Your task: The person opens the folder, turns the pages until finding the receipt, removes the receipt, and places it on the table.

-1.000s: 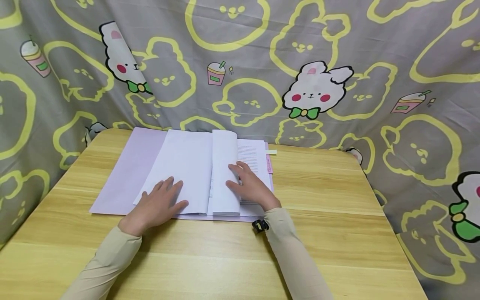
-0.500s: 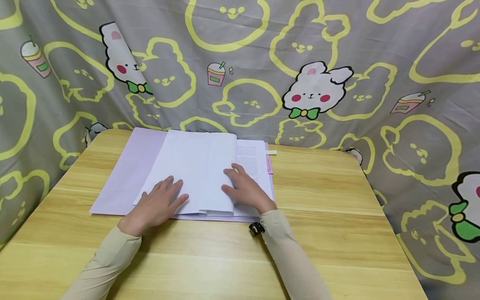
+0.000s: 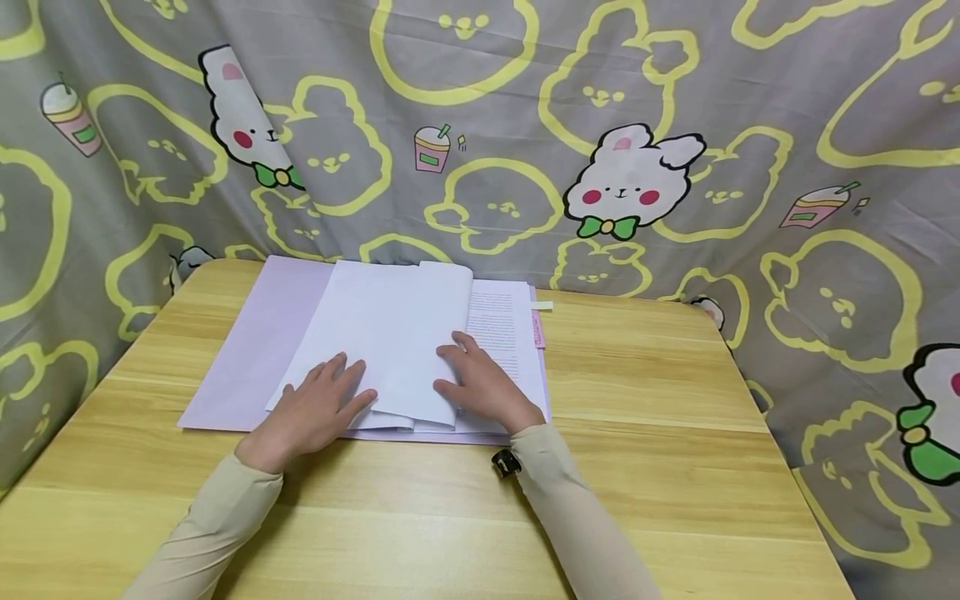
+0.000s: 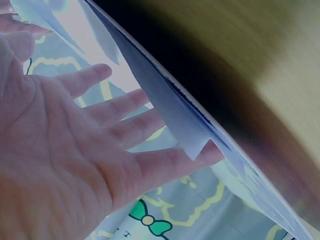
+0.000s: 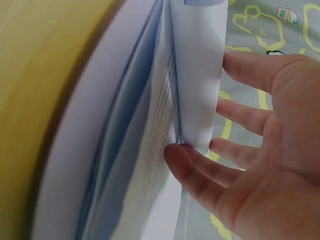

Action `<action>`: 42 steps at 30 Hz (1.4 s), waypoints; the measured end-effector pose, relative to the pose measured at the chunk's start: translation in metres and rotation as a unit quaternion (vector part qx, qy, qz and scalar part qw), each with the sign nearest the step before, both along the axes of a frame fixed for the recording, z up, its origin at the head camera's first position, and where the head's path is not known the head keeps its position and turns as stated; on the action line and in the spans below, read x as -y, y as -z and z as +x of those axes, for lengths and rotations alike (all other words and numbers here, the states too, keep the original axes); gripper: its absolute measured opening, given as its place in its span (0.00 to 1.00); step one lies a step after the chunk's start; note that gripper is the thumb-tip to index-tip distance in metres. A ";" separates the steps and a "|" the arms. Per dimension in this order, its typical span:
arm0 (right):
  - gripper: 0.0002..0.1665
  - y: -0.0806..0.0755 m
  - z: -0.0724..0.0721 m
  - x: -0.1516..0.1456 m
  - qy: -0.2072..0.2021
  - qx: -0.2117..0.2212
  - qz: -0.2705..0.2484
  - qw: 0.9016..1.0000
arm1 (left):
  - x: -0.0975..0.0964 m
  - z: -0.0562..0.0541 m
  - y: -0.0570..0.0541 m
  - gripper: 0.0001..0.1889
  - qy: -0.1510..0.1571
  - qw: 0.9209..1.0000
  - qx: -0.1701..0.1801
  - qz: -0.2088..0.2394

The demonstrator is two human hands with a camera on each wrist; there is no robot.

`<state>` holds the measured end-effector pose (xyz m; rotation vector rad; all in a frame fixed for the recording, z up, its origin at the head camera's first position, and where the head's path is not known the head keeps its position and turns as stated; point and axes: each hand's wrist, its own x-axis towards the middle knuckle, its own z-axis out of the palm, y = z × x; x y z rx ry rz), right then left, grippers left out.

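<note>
An open lilac folder (image 3: 251, 342) lies on the table with a stack of paper sheets in it. My left hand (image 3: 315, 408), fingers spread, rests on the blank white sheets (image 3: 360, 308) on the left side. On the right, my right hand (image 3: 487, 383) touches a turned-over page (image 3: 438, 333) with loosely extended fingers. In the right wrist view that page curls over as a rounded roll (image 5: 200, 75), fingertips along its edge. Beneath it a printed page (image 3: 495, 308) shows lines of text. The left wrist view has a sheet corner (image 4: 195, 150) lifted near the left fingers.
A pink tab (image 3: 538, 329) and a pale green tab (image 3: 542, 306) stick out from the right edge of the stack. The wooden table (image 3: 660, 433) meets a grey cartoon-patterned curtain (image 3: 510, 100) at its back. A small black device (image 3: 506, 462) sits at the right cuff.
The turned page has moved left and now covers more of the blank sheets, baring more printed text. My right hand has shifted left and slightly down with it; the left hand stays put.
</note>
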<state>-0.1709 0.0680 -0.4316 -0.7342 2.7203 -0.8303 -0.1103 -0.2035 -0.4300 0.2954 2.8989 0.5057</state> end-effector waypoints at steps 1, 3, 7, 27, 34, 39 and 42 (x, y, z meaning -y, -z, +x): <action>0.33 0.000 0.000 0.001 -0.002 -0.001 0.001 1.000 | 0.000 0.000 0.000 0.41 0.000 1.000 0.000 0.000; 0.33 0.000 0.001 0.002 -0.004 -0.003 0.002 1.000 | 0.000 0.000 0.000 0.41 -0.001 1.000 -0.001 -0.001; 0.32 -0.001 0.003 0.004 -0.009 -0.012 0.005 1.000 | 0.000 0.000 0.000 0.41 -0.001 1.000 0.002 -0.001; 0.51 -0.004 0.009 0.016 0.014 0.010 0.006 1.000 | 0.000 -0.001 -0.001 0.43 -0.003 1.000 -0.004 -0.005; 0.51 -0.003 0.011 0.019 0.012 0.009 0.006 1.000 | 0.001 -0.003 0.000 0.46 -0.013 1.000 -0.013 0.002; 0.51 -0.002 0.013 0.021 0.004 0.006 0.016 1.000 | 0.001 -0.003 0.000 0.45 -0.017 1.000 -0.014 0.004; 0.50 -0.001 0.014 0.023 -0.001 0.004 0.016 1.000 | 0.001 -0.003 0.000 0.43 -0.016 1.000 -0.015 0.004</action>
